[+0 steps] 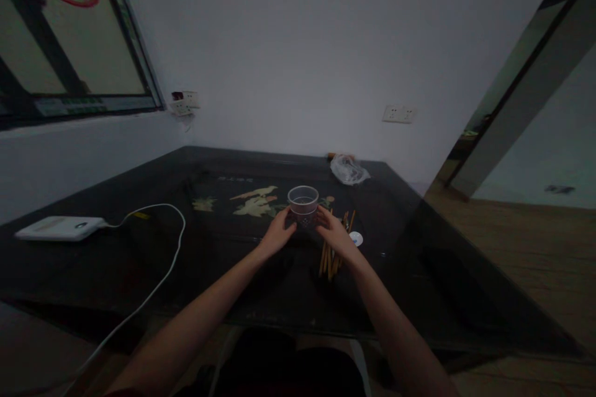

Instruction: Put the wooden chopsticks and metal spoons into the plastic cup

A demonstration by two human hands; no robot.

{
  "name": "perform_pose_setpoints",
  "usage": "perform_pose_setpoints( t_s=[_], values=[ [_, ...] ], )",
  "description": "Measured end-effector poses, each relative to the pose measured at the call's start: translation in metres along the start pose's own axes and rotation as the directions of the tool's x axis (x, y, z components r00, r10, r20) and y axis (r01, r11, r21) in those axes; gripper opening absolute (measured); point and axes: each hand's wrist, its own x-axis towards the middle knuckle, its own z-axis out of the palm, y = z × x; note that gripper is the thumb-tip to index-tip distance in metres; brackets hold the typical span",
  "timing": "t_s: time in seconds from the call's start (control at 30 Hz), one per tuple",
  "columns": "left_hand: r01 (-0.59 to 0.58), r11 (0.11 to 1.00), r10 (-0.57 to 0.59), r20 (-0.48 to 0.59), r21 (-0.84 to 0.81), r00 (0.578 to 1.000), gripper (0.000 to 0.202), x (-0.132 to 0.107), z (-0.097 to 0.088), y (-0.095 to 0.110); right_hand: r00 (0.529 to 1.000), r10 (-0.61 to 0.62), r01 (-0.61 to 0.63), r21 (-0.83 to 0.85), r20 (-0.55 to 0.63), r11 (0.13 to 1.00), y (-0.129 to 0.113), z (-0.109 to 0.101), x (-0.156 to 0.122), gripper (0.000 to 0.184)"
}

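Note:
A clear cup-shaped container [303, 203] with a patterned lower wall stands upright at the middle of the dark table [223, 260]. On its left side my left hand [279, 231] is closed against the wall, thumb toward me. From the right, my right hand [334, 231] grips the same container. Several thin wooden sticks, perhaps chopsticks [329, 260], lie in a loose bunch under and beside my right wrist. Next to them is a small white round object [356, 238], partly behind that wrist; its kind is unclear.
At the table's back right lies a crumpled clear plastic bag [348, 170]. A white power bank-like device [60, 228] sits at the left, its white cable [179, 242] curving over the front edge. A dark flat object [459, 285] is faint at right. The wall [288, 74] borders the back.

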Motion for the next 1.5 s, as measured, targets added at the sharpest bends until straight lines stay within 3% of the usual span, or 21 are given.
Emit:
perform_pose_setpoints(
  t_s=[0.23, 0.47, 0.97, 1.27, 1.5],
  values=[
    [-0.027, 0.998, 0.027, 0.002, 0.055, 1.0, 0.052, -0.016, 0.002, 0.003, 0.995, 0.101, -0.1, 0.028, -0.025, 0.995, 0.001, -0.008, -0.008, 0.059],
    [-0.036, 0.998, 0.033, 0.056, 0.051, 0.998, 0.049, -0.02, -0.001, 0.003, 0.992, 0.114, -0.12, -0.147, -0.047, 0.982, 0.002, -0.013, -0.012, 0.044],
    [-0.028, 0.998, 0.019, 0.132, 0.063, 0.991, 0.044, -0.022, -0.002, 0.01, 0.987, 0.162, -0.163, -0.225, -0.021, 0.961, 0.005, -0.023, -0.014, 0.043],
    [-0.045, 0.99, 0.025, 0.146, 0.136, 0.989, 0.043, -0.024, -0.003, 0.013, 0.986, 0.167, -0.161, -0.152, 0.026, 0.975, 0.015, -0.028, -0.011, 0.041],
    [-0.014, 0.998, 0.001, 0.19, 0.067, 0.982, 0.042, -0.022, -0.006, 0.014, 0.987, 0.162, -0.161, -0.187, -0.008, 0.969, 0.011, -0.026, -0.013, 0.046]
  ],
)
